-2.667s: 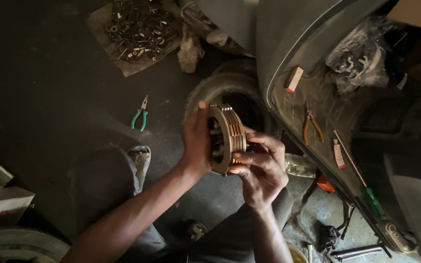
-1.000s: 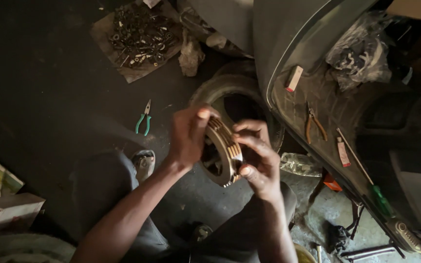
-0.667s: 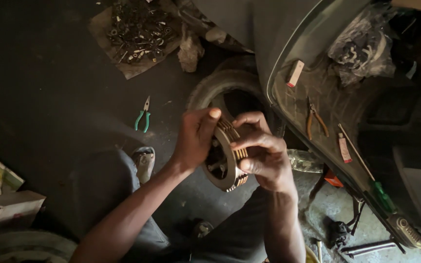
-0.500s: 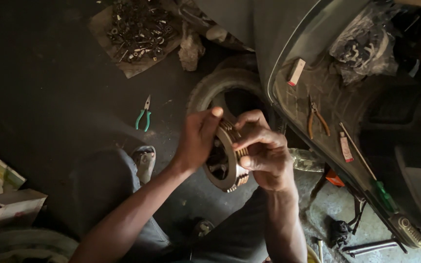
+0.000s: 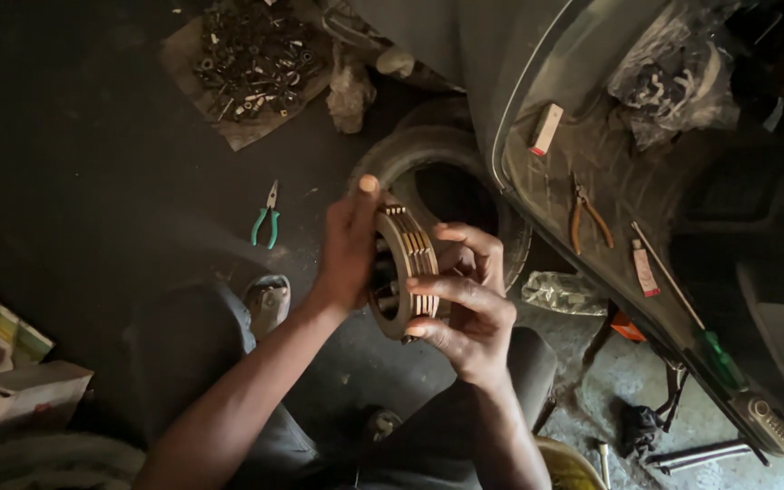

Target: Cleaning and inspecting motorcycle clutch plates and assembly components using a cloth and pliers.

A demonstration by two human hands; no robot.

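I hold the clutch pack [image 5: 403,272] upright between both hands above my lap, in front of the tyre [image 5: 446,172]. My left hand [image 5: 348,243] grips its face; my right hand [image 5: 469,308] pinches its stacked edge.

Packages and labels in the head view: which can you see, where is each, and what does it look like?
Small box: on the dark panel, upper right; oblong, white with red end.
Small tube: lower on that panel; white and red.
Cartons: far left on floor; pale, green-yellow print.
Clear bag: floor right of the right hand; crumpled.
No screens or signs.
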